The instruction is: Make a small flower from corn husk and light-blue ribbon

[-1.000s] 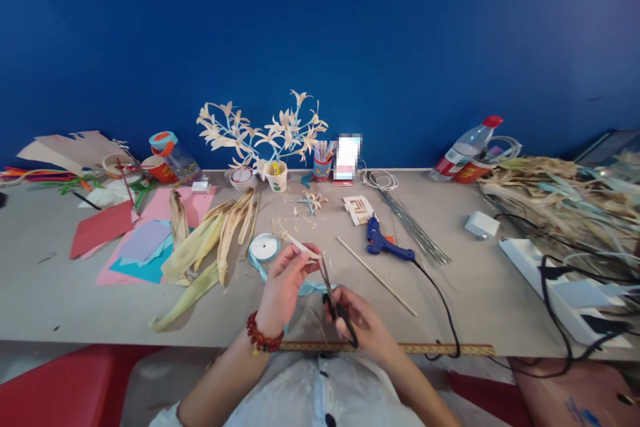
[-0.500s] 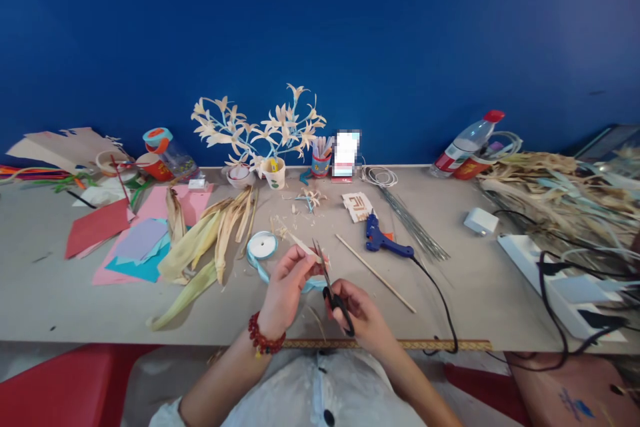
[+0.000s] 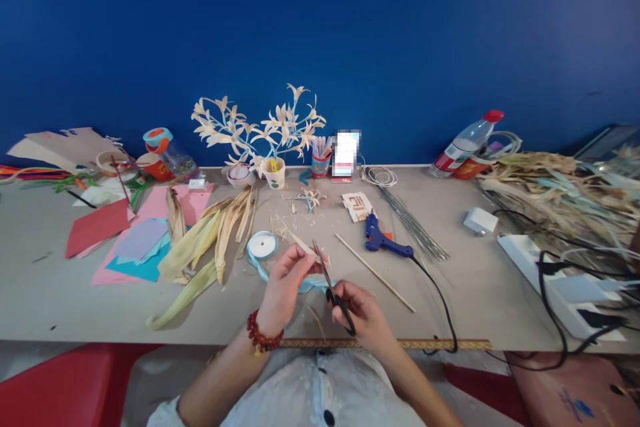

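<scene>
Between the fingers of my left hand (image 3: pixel 284 283) is a pale strip of corn husk (image 3: pixel 303 244), its narrow end pointing up and left. My right hand (image 3: pixel 361 310) grips black-handled scissors (image 3: pixel 341 313), and their blades lie against the husk beside my left fingertips. Whether the blades are parted is hard to make out. Light blue ribbon (image 3: pixel 313 285) runs behind my hands from a white spool (image 3: pixel 263 245). Several dried corn husks (image 3: pixel 200 240) lie to the left. Beyond my hands are small husk flower pieces (image 3: pixel 311 198) and scraps.
A blue glue gun (image 3: pixel 383 240) with a trailing black cord lies right, near a thin wooden stick (image 3: pixel 375 273) and wires (image 3: pixel 415 223). Husk flowers in a white cup (image 3: pixel 274 175) stand at the back. A power strip (image 3: pixel 550 287) and a bottle (image 3: pixel 467 143) are farther right.
My right hand and the scissors have shifted very slightly right and down. My left hand keeps its hold on the husk strip almost unmoved.
</scene>
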Motion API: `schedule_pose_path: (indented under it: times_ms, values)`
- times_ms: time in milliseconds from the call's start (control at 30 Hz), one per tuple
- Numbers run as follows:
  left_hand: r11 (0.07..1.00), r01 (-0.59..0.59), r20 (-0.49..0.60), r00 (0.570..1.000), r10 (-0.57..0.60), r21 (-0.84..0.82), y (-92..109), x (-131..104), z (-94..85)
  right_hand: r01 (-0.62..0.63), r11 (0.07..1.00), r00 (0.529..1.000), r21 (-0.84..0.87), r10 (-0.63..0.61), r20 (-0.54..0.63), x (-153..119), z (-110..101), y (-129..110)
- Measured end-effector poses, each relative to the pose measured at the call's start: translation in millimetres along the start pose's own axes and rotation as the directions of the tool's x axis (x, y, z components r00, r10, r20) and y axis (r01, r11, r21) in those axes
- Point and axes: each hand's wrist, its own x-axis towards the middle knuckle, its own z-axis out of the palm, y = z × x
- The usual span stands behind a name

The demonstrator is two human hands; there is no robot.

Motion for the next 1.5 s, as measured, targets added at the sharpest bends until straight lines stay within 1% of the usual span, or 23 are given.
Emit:
schedule_pose_path:
  times_ms: [167, 333, 467, 533, 600, 700, 800, 967, 1100, 1200, 1500]
  values:
    - [0.996, -0.021, 0.029, 0.999, 0.019, 0.085, 1.7, 0.6, -2.5, -0.003, 1.0, 1.0, -0.013, 0.003, -0.002, -0.6, -1.2, -0.9]
    - [0.99, 0.011, 0.061, 0.998, -0.02, 0.141, 4.8, 2.2, -5.6, 0.002, 1.0, 1.0, -0.031, -0.002, -0.012, -2.4, -3.6, 4.5]
    - [0.972, -0.019, 0.081, 0.997, 0.0, 0.232, 8.3, 3.6, -6.5, -0.008, 0.999, 0.999, -0.039, 0.007, -0.038, -3.6, -4.8, 6.1]
    - [0.956, -0.033, 0.109, 0.994, 0.001, 0.29, 10.7, 3.8, -6.5, -0.015, 0.999, 0.998, -0.04, 0.013, -0.054, -3.7, -6.8, 3.5]
    - [0.939, -0.041, 0.151, 0.989, -0.012, 0.341, 13.2, 3.6, -6.3, 0.005, 0.999, 0.998, -0.048, -0.008, -0.054, -3.8, -10.9, -0.1]
    - [0.908, -0.057, 0.192, 0.981, -0.026, 0.415, 16.5, 3.1, -6.0, 0.033, 0.997, 0.999, -0.065, -0.032, 0.016, -4.5, -19.4, -3.8]
    - [0.859, -0.095, 0.225, 0.974, -0.024, 0.503, 19.4, 3.1, -6.2, 0.002, 0.998, 0.994, -0.069, 0.005, 0.107, -5.7, -26.2, -4.1]
    - [0.778, -0.149, 0.267, 0.963, -0.025, 0.611, 24.2, 3.6, -7.7, -0.006, 0.997, 0.991, -0.072, 0.016, 0.136, -6.0, -26.5, -4.1]
    - [0.748, -0.151, 0.269, 0.962, -0.038, 0.646, 25.9, 3.7, -8.1, -0.01, 0.998, 0.99, -0.055, 0.017, 0.14, -5.0, -24.0, -4.4]
    - [0.743, -0.148, 0.274, 0.96, -0.049, 0.653, 25.9, 4.3, -7.8, -0.022, 0.998, 0.991, -0.054, 0.028, 0.131, -5.0, -23.6, -3.7]
    - [0.778, -0.127, 0.263, 0.963, -0.051, 0.615, 24.5, 3.9, -8.1, -0.039, 0.995, 0.995, -0.094, 0.047, 0.084, -5.7, -22.1, -5.8]
